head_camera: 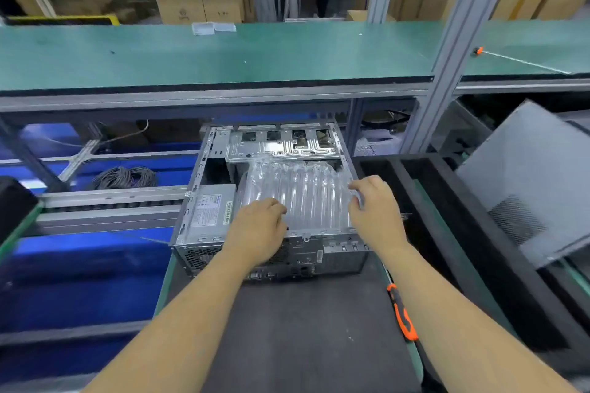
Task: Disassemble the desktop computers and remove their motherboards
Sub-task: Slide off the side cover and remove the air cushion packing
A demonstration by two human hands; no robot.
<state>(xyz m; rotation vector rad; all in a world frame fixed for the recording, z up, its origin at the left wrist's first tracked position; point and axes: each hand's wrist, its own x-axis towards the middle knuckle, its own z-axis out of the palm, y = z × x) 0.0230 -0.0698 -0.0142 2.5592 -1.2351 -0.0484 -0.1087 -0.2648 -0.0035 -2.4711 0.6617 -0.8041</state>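
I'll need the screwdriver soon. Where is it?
In the head view the screwdriver lies on the dark mat, near its right edge, beside the right forearm and nearer than the open case.
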